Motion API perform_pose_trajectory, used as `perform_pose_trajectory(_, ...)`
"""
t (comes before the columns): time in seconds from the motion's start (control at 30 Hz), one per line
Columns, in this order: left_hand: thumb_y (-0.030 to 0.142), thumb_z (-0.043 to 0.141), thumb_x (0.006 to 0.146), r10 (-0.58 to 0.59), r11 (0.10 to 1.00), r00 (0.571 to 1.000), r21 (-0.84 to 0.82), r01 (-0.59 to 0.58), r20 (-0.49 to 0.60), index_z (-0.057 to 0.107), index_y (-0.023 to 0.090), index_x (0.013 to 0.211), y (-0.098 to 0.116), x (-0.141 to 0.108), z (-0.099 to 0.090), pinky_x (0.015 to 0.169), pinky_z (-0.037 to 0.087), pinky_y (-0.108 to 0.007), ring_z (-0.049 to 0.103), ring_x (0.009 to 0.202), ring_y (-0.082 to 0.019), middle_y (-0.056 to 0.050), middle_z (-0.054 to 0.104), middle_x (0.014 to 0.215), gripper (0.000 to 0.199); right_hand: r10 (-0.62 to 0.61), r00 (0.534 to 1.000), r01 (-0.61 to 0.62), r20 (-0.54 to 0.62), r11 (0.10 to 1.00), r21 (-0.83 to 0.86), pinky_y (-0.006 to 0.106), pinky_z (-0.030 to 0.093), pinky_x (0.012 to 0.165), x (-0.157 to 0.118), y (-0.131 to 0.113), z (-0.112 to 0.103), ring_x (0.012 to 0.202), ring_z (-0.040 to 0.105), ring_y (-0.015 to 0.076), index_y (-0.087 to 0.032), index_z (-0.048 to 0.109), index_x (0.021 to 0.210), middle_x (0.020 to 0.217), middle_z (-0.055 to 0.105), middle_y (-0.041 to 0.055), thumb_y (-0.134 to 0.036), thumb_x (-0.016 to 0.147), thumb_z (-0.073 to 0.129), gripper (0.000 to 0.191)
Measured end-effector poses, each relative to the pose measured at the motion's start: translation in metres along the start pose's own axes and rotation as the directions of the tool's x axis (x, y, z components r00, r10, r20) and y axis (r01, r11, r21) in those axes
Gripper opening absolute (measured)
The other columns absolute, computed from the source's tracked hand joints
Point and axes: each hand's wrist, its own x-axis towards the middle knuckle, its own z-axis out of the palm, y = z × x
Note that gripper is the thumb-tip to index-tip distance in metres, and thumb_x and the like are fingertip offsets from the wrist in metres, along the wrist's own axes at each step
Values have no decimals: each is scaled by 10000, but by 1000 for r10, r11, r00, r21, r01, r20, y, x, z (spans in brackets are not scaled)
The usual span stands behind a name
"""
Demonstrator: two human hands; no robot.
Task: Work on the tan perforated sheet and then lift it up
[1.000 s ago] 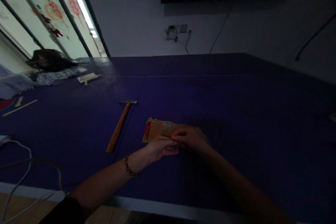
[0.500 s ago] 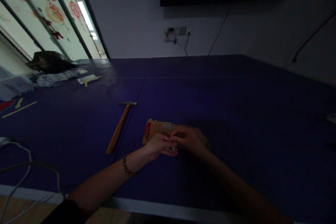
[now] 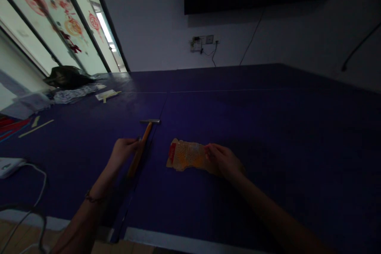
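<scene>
A hammer [image 3: 137, 158] with a wooden handle and metal head lies on the dark blue table, head pointing away. My left hand [image 3: 121, 152] is at the left side of its handle, fingers pinched together; a small dark glint shows at the fingertips, too small to name. Whether those fingers touch the handle I cannot tell. To the right lies a ragged brown piece of cardboard [image 3: 187, 156] with a red patch at its left end. Over the cardboard's right part my right hand [image 3: 224, 160] is closed in a pinch; anything between its fingertips is hidden.
A white power strip [image 3: 10, 166] with cables sits at the left edge. Farther back are thin yellowish strips [image 3: 35, 128], a small white packet [image 3: 106, 95], a dark bag [image 3: 68, 77] and red material [image 3: 13, 127]. The table [image 3: 268, 127] reaches the wall with sockets [image 3: 204, 40].
My hands were together over the cardboard, with something shiny in the left palm. The left hand has moved left to the hammer's handle; the right stays over the cardboard. The view shifted slightly.
</scene>
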Motion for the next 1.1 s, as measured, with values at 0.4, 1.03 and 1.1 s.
perform_pose_trajectory(0.4,332,403,775,-66,698,998,714,59,-19,690,171,859,-36,-11,3,537,389,-267,627,761,-283,-147,675,820,340,38,995,-31,96,997,-72,269,409,493,-2,9,4,483,510,142,-215,594,607,508,542,-5,-452,660,510,257)
perform_pose_trajectory(1.03,392,457,788,-61,808,998,585,65,-27,671,194,894,-47,-6,5,532,384,-217,636,763,-211,-67,694,862,310,72,984,-39,162,979,-200,222,356,424,-5,10,8,454,489,119,-191,585,592,503,542,-7,-381,640,490,218)
perform_pose_trajectory(1.1,355,465,790,-34,831,999,555,37,-16,671,179,892,-48,-6,4,559,400,-210,635,788,-204,-66,692,888,290,74,983,-38,168,977,-211,218,345,412,-6,10,7,450,485,119,-190,590,605,500,540,-7,-381,637,486,220)
